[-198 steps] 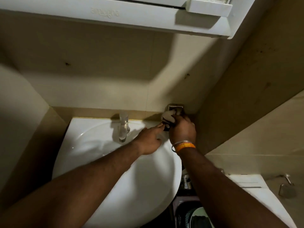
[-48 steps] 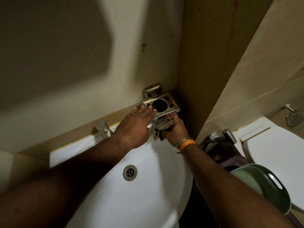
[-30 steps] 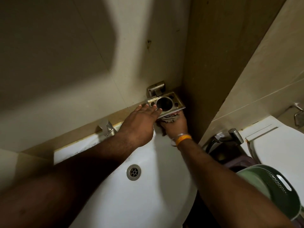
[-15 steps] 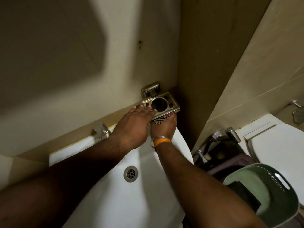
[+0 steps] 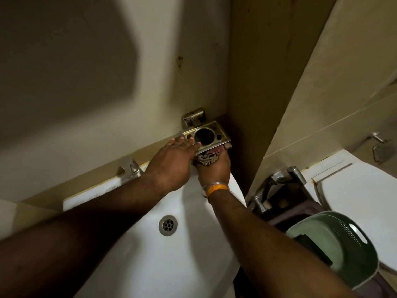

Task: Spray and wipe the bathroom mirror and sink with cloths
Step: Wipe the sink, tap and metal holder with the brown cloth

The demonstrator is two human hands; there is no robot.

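While the left hand [image 5: 171,164] lies flat with fingers spread on the near-left edge of the metal holder [image 5: 206,136], apparently to steady it, the right hand [image 5: 214,168] is closed around a bunched cloth [image 5: 207,158] and presses it up under the holder's near edge; that underside is probably what is being wiped; the sink [image 5: 163,254] spreads below both forearms, its drain [image 5: 168,225] near and clear; the tap [image 5: 131,167] stands to the left; room is tight on the right, where the brown wall [image 5: 247,104] closes the corner just beside the holder; a green basket [image 5: 335,244] sits near right, well apart.
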